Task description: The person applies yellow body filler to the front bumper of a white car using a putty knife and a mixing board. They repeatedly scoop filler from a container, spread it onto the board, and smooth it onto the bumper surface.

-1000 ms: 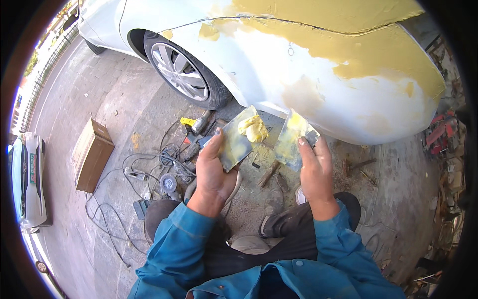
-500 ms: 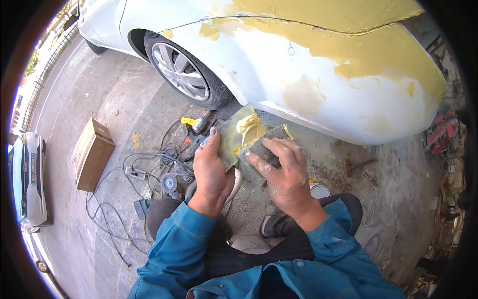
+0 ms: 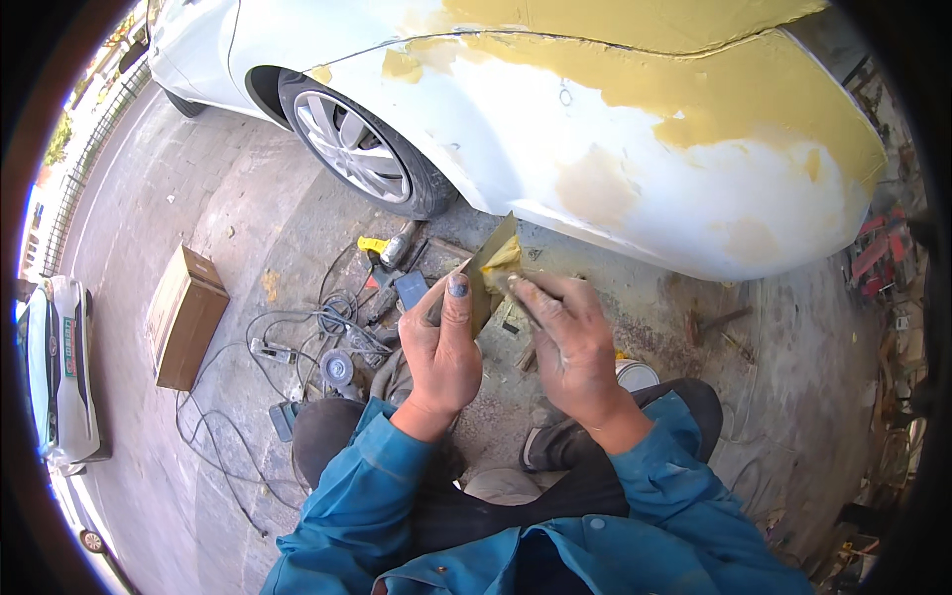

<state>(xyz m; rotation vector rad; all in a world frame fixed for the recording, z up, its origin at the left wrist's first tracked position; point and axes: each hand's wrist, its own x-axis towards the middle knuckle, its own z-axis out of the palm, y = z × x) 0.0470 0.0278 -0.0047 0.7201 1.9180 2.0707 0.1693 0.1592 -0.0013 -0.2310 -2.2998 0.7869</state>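
My left hand (image 3: 438,357) is closed on a thin flat mixing board (image 3: 486,260), thumb toward me, the board tilted almost edge-on. A lump of yellow body filler (image 3: 505,254) sits on its right face. My right hand (image 3: 578,347) pinches a small putty spreader (image 3: 502,282) against that filler; the fingers hide most of the spreader. Beyond both hands is the lower side of a white car (image 3: 516,149), its upper panel coated with yellow filler (image 3: 684,84).
Power tools, including a grinder (image 3: 338,369) and a yellow-ended tool (image 3: 375,244), lie among tangled cables (image 3: 342,315) at left. A cardboard box (image 3: 188,317) stands farther left. A white can (image 3: 637,375) is by my right knee; clutter (image 3: 878,258) lines the right side.
My left hand has turned the mixing board from broad face to nearly edge-on. My right hand has rotated the spreader, and the filler now sits bunched between the two tools.
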